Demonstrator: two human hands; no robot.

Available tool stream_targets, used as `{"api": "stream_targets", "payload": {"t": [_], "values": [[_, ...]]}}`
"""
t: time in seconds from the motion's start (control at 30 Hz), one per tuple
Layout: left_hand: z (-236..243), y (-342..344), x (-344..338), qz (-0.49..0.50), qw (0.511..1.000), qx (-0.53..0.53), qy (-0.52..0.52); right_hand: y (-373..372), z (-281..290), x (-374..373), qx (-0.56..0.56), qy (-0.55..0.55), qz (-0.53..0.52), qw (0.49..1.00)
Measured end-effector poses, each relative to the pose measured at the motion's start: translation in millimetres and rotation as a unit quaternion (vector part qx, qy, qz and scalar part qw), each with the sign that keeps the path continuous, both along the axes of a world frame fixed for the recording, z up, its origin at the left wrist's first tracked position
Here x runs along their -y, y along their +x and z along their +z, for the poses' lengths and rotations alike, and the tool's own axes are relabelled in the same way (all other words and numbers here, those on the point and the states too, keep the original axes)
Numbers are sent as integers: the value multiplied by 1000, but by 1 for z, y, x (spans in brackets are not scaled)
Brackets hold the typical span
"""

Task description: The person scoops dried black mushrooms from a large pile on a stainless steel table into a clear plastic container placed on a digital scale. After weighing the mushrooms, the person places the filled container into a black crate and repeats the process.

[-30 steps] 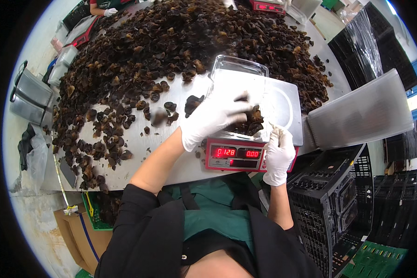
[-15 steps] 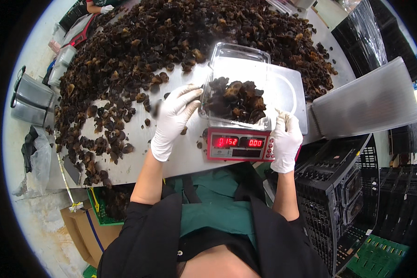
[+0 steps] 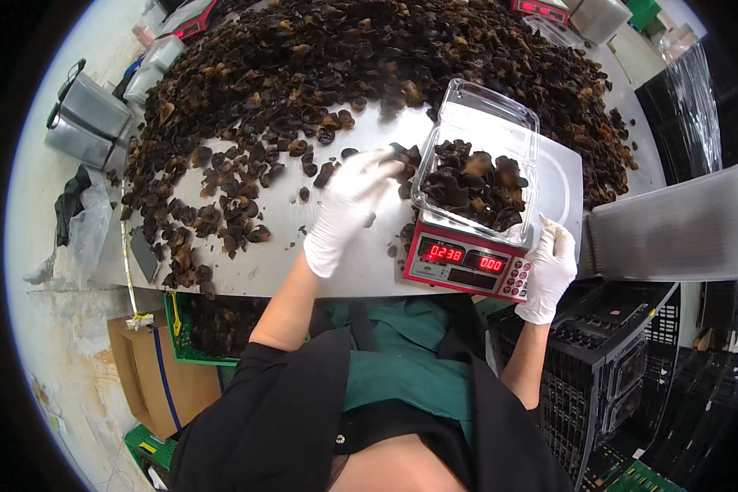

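Note:
A clear plastic clamshell box [image 3: 526, 164], lid folded back, sits on a red and silver digital scale [image 3: 559, 164] with lit red digits. Dark brown wood ear mushrooms [image 3: 476, 187] partly fill the box. My left hand [image 3: 348, 205], in a white glove, reaches over the table just left of the box, its fingers blurred beside a few loose mushrooms; whether they grip any is unclear. My right hand [image 3: 549, 275], also gloved, is at the scale's front right corner, with bent fingers pinched together near the box's corner. What they hold, if anything, is hidden.
A big heap of wood ears [image 3: 303, 66] covers the back of the metal table [image 3: 291, 266]. Stacked clear boxes [image 3: 672, 225] stand at right, above black crates [image 3: 558, 361]. Below the left edge are a green crate [image 3: 176, 328] and a cardboard box [image 3: 160, 377]. Another scale [image 3: 541, 10] stands far back.
The view has shifted, placing the scale further right and tilted. My left hand has moved from the box's side to the loose mushrooms. The scale's digits differ. A co-worker's hand has left view.

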State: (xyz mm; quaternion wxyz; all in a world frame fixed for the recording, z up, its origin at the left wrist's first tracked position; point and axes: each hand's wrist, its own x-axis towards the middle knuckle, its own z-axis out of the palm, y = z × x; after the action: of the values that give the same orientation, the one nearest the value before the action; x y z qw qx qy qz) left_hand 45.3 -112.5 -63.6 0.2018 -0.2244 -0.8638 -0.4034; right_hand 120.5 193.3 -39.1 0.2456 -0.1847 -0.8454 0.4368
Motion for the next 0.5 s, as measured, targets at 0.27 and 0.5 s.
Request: {"api": "stream_targets", "payload": {"t": [0.27, 0.5], "values": [[-82, -14, 82, 135, 982, 52, -121, -1, 2, 2, -24, -36, 3, 999], [-21, -30, 42, 92, 943, 140, 287, 1, -1, -2, -29, -28, 12, 999]]}}
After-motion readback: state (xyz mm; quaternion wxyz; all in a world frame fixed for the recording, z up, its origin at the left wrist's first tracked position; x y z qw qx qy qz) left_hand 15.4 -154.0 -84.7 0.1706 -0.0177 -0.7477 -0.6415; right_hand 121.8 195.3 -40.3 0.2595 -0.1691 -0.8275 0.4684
